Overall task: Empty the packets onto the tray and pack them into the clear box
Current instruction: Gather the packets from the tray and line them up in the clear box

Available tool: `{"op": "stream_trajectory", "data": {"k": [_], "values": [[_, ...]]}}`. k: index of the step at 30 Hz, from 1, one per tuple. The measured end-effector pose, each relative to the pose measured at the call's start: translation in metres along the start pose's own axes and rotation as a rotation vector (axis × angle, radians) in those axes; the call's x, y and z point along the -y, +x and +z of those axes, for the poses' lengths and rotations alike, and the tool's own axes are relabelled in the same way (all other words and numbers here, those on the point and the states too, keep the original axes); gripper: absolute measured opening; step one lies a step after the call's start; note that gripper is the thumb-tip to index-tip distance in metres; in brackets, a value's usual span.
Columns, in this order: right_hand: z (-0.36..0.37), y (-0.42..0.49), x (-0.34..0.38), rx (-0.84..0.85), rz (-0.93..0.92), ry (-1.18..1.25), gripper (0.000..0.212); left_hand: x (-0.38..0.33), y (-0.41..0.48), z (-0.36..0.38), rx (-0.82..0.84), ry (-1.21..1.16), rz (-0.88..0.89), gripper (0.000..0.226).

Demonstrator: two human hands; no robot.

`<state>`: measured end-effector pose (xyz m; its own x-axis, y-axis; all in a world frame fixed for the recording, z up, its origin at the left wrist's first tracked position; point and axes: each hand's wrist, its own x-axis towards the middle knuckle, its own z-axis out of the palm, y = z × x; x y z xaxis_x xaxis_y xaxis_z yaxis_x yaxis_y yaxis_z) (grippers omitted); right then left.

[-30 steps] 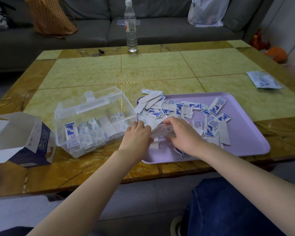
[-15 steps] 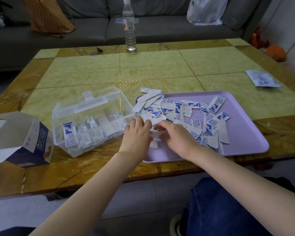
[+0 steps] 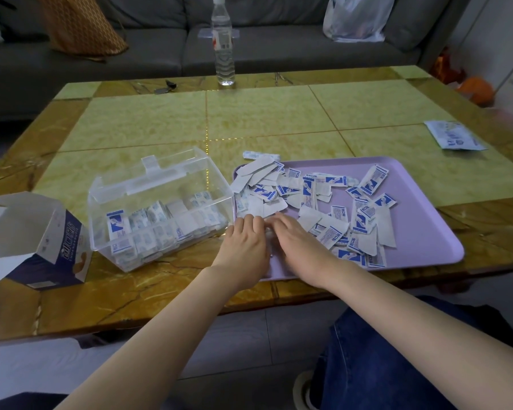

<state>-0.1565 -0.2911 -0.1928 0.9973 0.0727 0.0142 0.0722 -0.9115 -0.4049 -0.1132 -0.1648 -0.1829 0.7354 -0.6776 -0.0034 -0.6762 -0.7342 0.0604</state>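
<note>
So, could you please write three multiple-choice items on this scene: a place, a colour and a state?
1. Where is the clear box relative to the tray? A on it; B left of it; C right of it.
2. What colour is the tray? A lilac; B green; C red.
3. How is the water bottle? A lying down; B upright; C tilted.
Answers: B, it stands on the table by the tray's left edge; A, its bare floor is lilac; B, it stands at the table's far edge.
</note>
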Motion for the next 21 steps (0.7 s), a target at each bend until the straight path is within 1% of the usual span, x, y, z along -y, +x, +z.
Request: {"op": "stream_trajectory", "data": {"k": [2,4,6,9,11,14,19,21], "values": [[-0.002,0.000,0.001,-0.026,0.013,-0.044,0.037,-0.001,0.000,0.001,-0.011,-0.026,-0.017,0.030],[-0.007,-0.001,0.002,-0.045,0.028,-0.082,0.033,0.001,-0.002,0.001,-0.056,-0.067,-0.043,0.028],[-0.011,-0.002,0.000,-0.066,0.037,-0.077,0.031,0.005,-0.004,-0.002,-0.095,-0.174,-0.081,0.025],[-0.014,-0.003,-0.004,-0.113,0.044,-0.061,0.031,0.009,-0.007,-0.008,-0.061,-0.355,-0.116,0.016],[-0.013,-0.005,-0.004,-0.102,0.054,-0.028,0.035,0.010,-0.007,-0.008,-0.007,-0.364,-0.100,0.011],[-0.011,-0.009,0.001,-0.030,0.046,0.006,0.045,0.010,-0.005,-0.006,0.046,-0.356,-0.076,0.005],[-0.012,-0.004,0.005,-0.039,0.021,-0.055,0.037,0.016,-0.002,-0.011,0.068,-0.385,-0.060,0.012],[-0.014,-0.004,0.005,-0.025,0.021,-0.079,0.033,0.016,-0.002,-0.013,0.067,-0.402,-0.056,0.009]]}}
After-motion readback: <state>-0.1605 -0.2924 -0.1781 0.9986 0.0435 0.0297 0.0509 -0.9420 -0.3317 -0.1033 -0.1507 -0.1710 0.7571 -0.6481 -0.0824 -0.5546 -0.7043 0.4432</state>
